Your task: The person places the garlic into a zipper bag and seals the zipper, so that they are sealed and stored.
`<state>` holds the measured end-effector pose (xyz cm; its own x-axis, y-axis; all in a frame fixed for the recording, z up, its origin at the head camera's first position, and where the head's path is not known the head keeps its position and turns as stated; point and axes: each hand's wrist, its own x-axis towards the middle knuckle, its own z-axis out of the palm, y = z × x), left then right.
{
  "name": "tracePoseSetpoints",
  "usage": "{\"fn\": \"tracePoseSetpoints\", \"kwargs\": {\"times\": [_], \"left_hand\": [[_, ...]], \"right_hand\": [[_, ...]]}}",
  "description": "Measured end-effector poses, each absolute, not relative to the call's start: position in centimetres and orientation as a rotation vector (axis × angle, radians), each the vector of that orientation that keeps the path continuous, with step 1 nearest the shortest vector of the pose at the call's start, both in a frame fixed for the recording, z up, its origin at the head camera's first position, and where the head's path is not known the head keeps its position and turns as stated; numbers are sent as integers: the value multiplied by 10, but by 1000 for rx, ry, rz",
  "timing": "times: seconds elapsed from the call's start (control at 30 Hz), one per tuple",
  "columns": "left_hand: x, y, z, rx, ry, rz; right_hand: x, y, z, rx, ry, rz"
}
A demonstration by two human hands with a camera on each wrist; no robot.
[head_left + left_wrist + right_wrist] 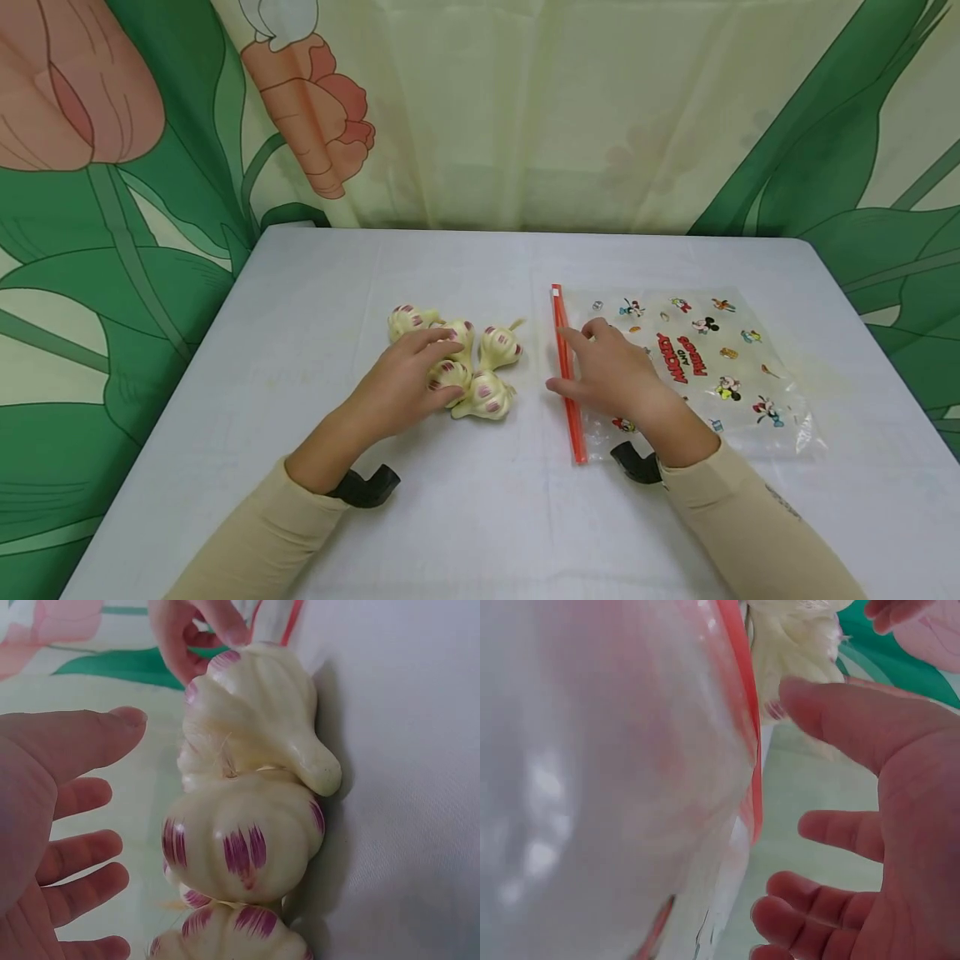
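I see the left hand (405, 383) with fingers spread wide, holding nothing; garlic bulbs (486, 394) clustered at its 2 o'clock. Right hand (611, 375) likewise spread, empty, over the 9 o'clock edge of the zip bag (731, 362), a red strip (562, 333). Contact unclear.

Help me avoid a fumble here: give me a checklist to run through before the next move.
1. Garlic bulbs within reach: ok, clustered close to the left grip.
2. Left grip free: ok, it holds nothing.
3. Right grip free: ok, it holds nothing, near the red strip.
4. Clear bag lying flat on the table: ok in the head view.
5. Red strip on the side facing the garlic bulbs: ok.
6. Clear bag unsealed: cannot tell, no gap can be made out along the strip.
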<state>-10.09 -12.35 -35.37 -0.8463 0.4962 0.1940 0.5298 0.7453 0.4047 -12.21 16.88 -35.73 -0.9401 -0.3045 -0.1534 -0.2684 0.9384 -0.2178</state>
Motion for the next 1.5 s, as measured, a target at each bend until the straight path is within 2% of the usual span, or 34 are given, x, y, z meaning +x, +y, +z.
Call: {"fn": "tracePoseSetpoints", "kwargs": {"times": [0.33, 0.63, 1.0, 1.5], "left_hand": [[-100, -124, -352, -852, -2837, -704], [-99, -126, -352, -856, -2824, -739], [-98, -123, -353, -870, -2821, -760], [-90, -100, -355, -927, -2740, -869]], "right_hand": [[-128, 166, -358, -355, 2829, -216], [-131, 168, -357, -354, 2809, -327], [-132, 174, -362, -312, 2781, -188], [-125, 184, -347, -276, 2810, -467]]}}
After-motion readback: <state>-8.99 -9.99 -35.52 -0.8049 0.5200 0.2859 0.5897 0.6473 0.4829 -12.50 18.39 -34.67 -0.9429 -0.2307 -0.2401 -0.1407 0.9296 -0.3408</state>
